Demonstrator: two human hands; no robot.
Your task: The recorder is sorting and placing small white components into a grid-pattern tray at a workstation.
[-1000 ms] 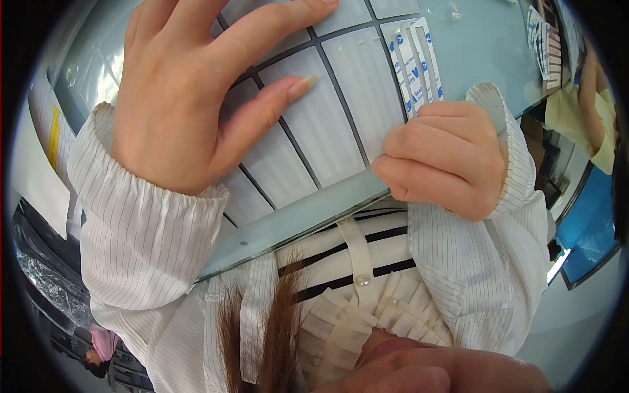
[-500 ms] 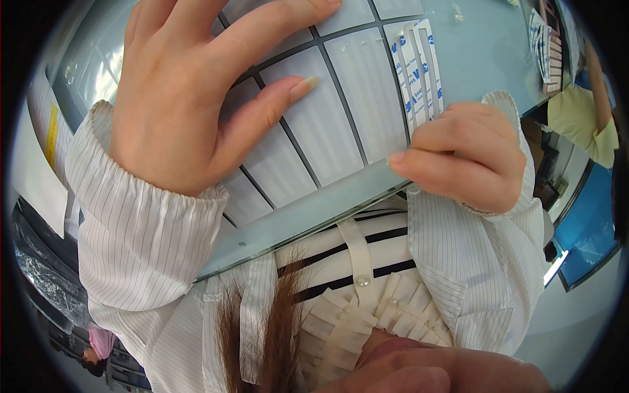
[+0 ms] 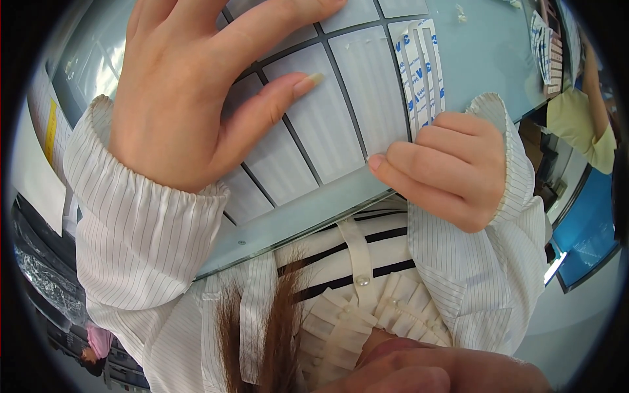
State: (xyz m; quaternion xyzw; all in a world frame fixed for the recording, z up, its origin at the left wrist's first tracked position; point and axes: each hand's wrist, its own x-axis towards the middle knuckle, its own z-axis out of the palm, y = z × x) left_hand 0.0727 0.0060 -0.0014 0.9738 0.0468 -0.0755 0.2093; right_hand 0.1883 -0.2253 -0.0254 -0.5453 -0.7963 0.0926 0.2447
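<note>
Pale blue-green glass tabletop (image 3: 488, 65) here, with whitish rectangular panels (image 3: 318, 131) split by dark grey lines lying near its closest edge. The left hand (image 3: 180, 92) is spread over them, while the right hand (image 3: 452, 170) is curled by one panel's bottom corner (can't tell if it's pinching anything), right next to a white slotted sheet with blue print (image 3: 413, 82).

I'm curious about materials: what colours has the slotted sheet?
Slotted sheet: white with blue print, in the head view.
</note>
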